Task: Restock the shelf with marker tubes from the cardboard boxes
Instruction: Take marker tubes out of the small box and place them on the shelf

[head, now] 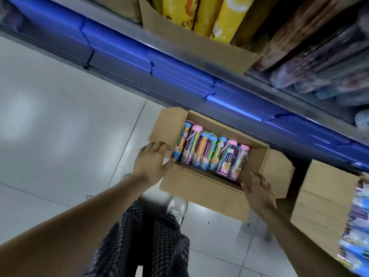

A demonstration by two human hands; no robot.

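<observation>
Head view shows the marker tubes (211,154) lying side by side in a single row inside an open cardboard box (201,188), which sits at the centre of the frame, flaps folded outward, apparently on the tiled floor (60,116) though its base is hidden. At 9 o'clock of the box, the left hand (152,162) curls its fingers over the left flap and wall, thumb touching the bottom end of the endmost blue-capped tube. At 4 o'clock, the right hand (257,188), a ring on one finger, grips the near right corner with its fingers bent around the edge. The step looks like steadying or lifting the box; a level, two-sided grip should keep the tubes from rolling together. At 12 o'clock runs the blue shelf (179,70), stock blurred above it. At 3 o'clock stands a second cardboard box (323,196).
</observation>
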